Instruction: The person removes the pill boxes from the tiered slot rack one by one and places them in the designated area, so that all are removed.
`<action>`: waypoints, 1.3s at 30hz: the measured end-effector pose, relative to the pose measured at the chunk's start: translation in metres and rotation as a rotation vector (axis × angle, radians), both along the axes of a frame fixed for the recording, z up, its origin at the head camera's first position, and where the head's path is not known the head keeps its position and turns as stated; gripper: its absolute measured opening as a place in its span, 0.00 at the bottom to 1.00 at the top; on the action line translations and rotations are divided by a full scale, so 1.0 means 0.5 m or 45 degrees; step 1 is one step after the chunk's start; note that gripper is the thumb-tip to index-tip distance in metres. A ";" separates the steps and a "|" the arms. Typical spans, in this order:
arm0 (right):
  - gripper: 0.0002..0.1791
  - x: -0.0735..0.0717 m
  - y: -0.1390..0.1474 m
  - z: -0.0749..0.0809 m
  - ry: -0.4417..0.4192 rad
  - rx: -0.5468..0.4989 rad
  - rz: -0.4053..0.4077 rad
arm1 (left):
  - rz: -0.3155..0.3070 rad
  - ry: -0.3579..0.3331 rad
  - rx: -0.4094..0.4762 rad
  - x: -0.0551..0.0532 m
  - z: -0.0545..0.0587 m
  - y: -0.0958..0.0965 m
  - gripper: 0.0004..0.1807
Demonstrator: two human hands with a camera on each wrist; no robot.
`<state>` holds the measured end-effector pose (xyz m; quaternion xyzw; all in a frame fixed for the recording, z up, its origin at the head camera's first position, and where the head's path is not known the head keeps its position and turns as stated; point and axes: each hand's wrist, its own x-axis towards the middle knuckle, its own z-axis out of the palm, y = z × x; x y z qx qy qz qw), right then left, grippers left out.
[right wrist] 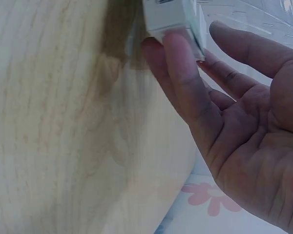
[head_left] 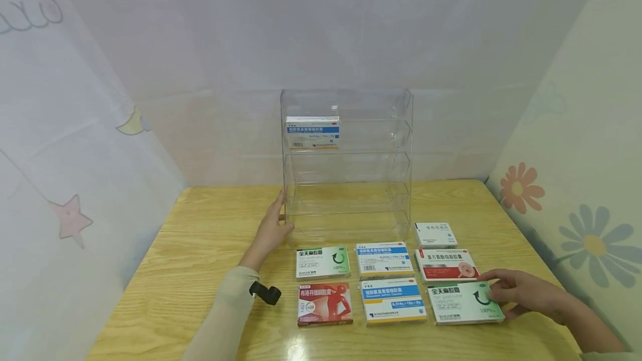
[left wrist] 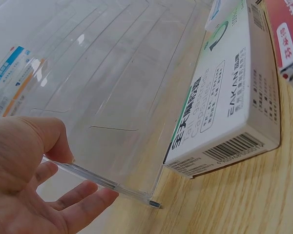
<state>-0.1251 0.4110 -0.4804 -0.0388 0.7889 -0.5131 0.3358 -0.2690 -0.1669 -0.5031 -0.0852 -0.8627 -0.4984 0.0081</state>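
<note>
A clear acrylic display rack point(head_left: 351, 194) with several tiers stands at the back of the table. My left hand point(head_left: 273, 233) pinches its left side edge; in the left wrist view the thumb lies on one face and fingers on the other. On an upper tier, at the left, rests a blue-and-white medicine box point(head_left: 313, 133). At front right, my right hand point(head_left: 526, 293) touches the right end of a green-and-white medicine box point(head_left: 463, 304). In the right wrist view its fingers point(right wrist: 185, 73) press the box's end, while the thumb stands apart from it.
Before the rack lie another green-and-white box point(head_left: 322, 262), a red box point(head_left: 325, 304), two blue-and-white boxes point(head_left: 385, 261), a red-and-white box point(head_left: 446, 265) and a small white box point(head_left: 435, 235). Patterned cloth point(head_left: 551, 127) hangs behind and beside the wooden table point(head_left: 200, 238).
</note>
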 end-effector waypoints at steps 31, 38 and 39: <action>0.30 -0.143 -0.139 0.180 0.611 0.236 0.071 | -0.001 0.007 0.014 0.002 -0.003 0.003 0.55; 0.27 -0.183 -0.198 0.209 0.820 0.307 0.080 | -0.001 0.000 0.010 0.005 0.001 0.003 0.55; 0.27 -0.188 -0.208 0.215 0.840 0.313 0.073 | -0.003 0.003 0.007 0.005 0.002 0.003 0.55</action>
